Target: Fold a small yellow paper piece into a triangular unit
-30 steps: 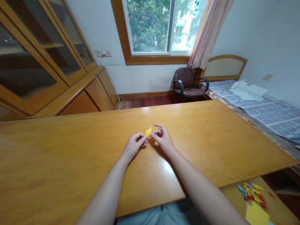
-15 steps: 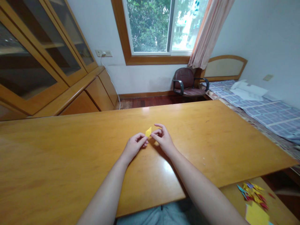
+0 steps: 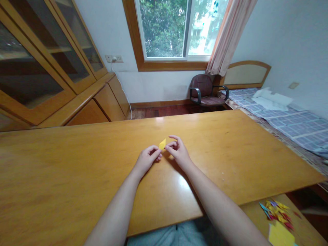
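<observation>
A small piece of folded yellow paper (image 3: pixel 162 144), pointed at its top, is held up just above the wooden table (image 3: pixel 77 164). My left hand (image 3: pixel 150 155) pinches its lower left edge between thumb and fingers. From the other side, my right hand (image 3: pixel 177 149) closes thumb and a finger on its lower right edge, with the index finger raised and curved away. The fingertips cover the lower part of the paper, so its underside folds are hidden.
On a lower surface at bottom right lie several folded colored papers (image 3: pixel 278 212) beside a stack of yellow paper sheets (image 3: pixel 281 235). A brown armchair (image 3: pixel 202 89) stands beyond the table, a bed (image 3: pixel 289 119) to the right, a glass-door cabinet (image 3: pixel 69 87) to the left.
</observation>
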{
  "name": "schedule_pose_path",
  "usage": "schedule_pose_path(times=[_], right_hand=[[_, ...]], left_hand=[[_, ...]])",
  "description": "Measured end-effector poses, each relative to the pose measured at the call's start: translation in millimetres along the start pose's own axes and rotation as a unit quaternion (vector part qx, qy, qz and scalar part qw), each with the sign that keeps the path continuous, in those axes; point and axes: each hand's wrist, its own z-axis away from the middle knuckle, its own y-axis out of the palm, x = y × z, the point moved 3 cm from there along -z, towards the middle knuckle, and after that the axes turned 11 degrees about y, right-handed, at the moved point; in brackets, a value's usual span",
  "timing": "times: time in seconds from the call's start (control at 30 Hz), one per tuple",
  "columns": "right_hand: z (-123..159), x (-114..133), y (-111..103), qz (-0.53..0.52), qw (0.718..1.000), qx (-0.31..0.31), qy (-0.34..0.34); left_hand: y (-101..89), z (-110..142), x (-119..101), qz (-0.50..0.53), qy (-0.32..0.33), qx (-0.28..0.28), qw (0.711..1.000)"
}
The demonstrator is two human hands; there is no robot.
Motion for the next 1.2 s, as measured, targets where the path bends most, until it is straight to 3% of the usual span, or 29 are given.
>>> schedule_pose_path(times=[1.2], right_hand=[[0.3,1.2,0.1,0.006,1.0,-0.004,0.002]], left_hand=[[0.1,-0.4,1.5,-0.001,0.002,0.002,1.0]])
